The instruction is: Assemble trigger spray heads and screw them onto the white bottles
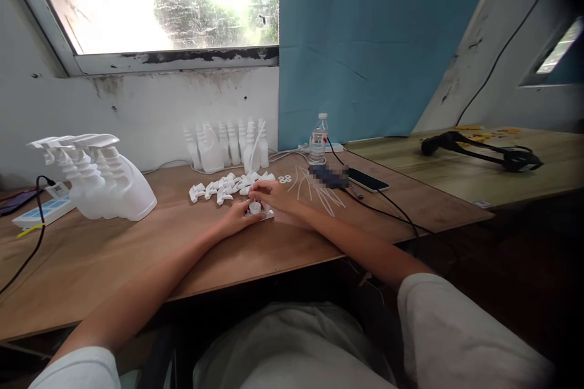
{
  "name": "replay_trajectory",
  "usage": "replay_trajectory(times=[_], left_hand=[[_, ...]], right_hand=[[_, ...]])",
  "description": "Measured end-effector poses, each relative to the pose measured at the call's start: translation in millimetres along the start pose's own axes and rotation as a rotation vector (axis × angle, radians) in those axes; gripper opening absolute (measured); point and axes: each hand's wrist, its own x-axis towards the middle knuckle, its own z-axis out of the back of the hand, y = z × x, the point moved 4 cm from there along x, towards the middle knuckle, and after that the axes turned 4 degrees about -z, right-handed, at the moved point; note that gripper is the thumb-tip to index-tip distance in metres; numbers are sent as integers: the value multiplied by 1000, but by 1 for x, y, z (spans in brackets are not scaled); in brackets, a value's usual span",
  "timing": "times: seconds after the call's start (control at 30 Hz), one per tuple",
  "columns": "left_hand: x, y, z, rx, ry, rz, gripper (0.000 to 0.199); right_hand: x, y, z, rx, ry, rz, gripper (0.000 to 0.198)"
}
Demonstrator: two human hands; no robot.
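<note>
Near the middle of the table, my left hand (238,219) is closed on a white plastic spray head (255,209), its round collar facing up. Just above it my right hand (270,193) has its fingers pinched together over the part. Whatever those fingertips hold is too small to make out. Right behind my hands lies a pile of loose white trigger heads (228,183). A few small white rings (285,179) sit beside my right hand, and thin white dip tubes (319,191) are scattered to the right.
Assembled spray bottles (114,179) stand at the left by a power strip (43,214). More white bottles (212,149) line the wall. A water bottle (319,138), a phone (367,180) and black cables are at the right. Black headgear (479,149) lies on the neighbouring table.
</note>
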Motion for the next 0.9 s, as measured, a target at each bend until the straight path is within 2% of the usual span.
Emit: replay_trajectory(times=[0.17, 0.4, 0.53, 0.63, 0.77, 0.83, 0.9], left_hand=[[0, 1, -1, -27, -13, 9, 40], [2, 7, -4, -79, -15, -12, 43], [3, 7, -5, -134, -23, -33, 38], [3, 8, -6, -120, -37, -44, 38], [2, 8, -3, -113, -48, 24, 45], [1, 5, 3, -169, -113, 34, 49], [2, -1, 12, -279, -230, 15, 50]], right_hand=[[-2, 3, 3, -90, 87, 94, 32], [-4, 3, -1, -294, 33, 120, 28], [-2, 4, -7, -338, 48, 136, 29], [-4, 4, -9, -341, 61, 145, 33], [-6, 4, -3, -278, 33, 143, 30], [-4, 2, 4, -190, -3, 144, 24], [-1, -1, 12, -51, -60, 105, 31]])
